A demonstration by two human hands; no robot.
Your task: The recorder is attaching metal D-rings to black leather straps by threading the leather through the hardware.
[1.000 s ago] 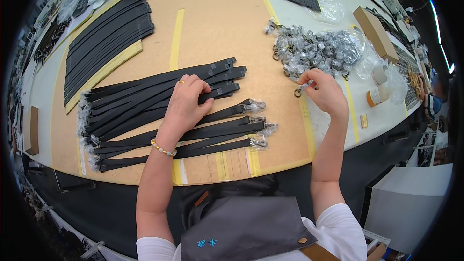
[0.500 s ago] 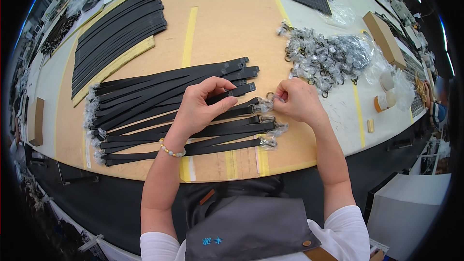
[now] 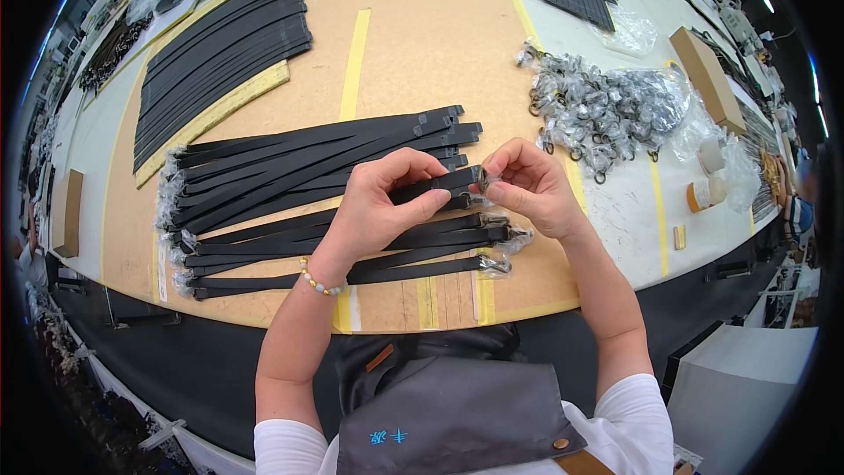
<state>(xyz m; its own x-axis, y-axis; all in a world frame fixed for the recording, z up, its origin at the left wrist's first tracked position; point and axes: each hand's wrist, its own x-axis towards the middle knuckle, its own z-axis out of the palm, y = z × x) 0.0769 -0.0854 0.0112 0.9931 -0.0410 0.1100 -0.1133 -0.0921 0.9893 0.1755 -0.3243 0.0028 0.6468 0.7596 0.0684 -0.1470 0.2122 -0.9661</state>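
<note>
Head view: L hand (image 3: 378, 204) was clamped on one strap (image 3: 455, 180), thumb & forefinger just short of its tip, at the R end of the pile (image 3: 290, 183). R hand (image 3: 538, 192) was clamped on a metal ring (image 3: 483, 178), fingertips together, right at that tip; couldn't tell if the strap was thru or only touching. To do it well, best to pinch close behind the tip so it lay stiff & flat, w/ the ring square to it; a twisted strap would likely snag. R hand hid part of the ring, so lining up prob. had to go by feel.

Other stuff: clasped straps (image 3: 448, 264) lay on the near side of the pile, some right under the hands, their ends close enough to catch. Plastic-wrapped hardware (image 3: 607, 110) was heaped well R of the pile, as were a jar (image 3: 702, 195) & box (image 3: 708, 79). Another stack (image 3: 224, 57) sat beyond the pile's L end.
</note>
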